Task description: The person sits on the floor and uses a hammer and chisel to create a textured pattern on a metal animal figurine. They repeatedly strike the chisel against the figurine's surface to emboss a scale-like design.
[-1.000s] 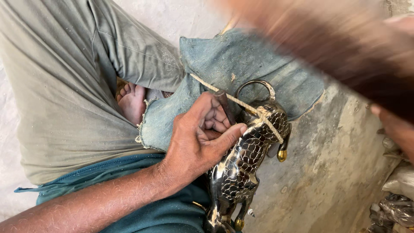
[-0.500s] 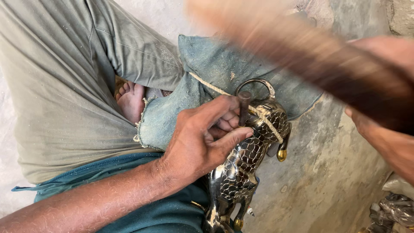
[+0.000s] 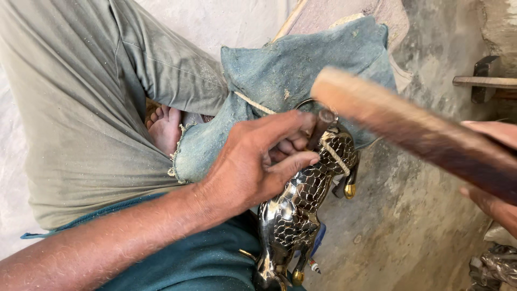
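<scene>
A shiny dark metal animal figure (image 3: 301, 210) with a scaly engraved pattern and brass feet lies across a worn blue denim cloth (image 3: 301, 70), tied down with a pale cord (image 3: 253, 104). My left hand (image 3: 258, 161) rests on the figure and pinches a thin dark punch (image 3: 320, 129) upright against its back. My right hand (image 3: 493, 178), at the right edge, grips a thick brown wooden mallet stick (image 3: 409, 129), blurred, its end just above the punch's top.
My bare foot (image 3: 164, 128) pokes out beside the denim, under my grey-trousered leg (image 3: 81, 108). A hammer (image 3: 484, 81) lies on the dusty concrete floor at the upper right. Crumpled shiny scraps (image 3: 493, 267) sit at the lower right corner.
The wooden stick has swung down from the top of the view toward the punch. My left hand stays on the figure with small finger shifts.
</scene>
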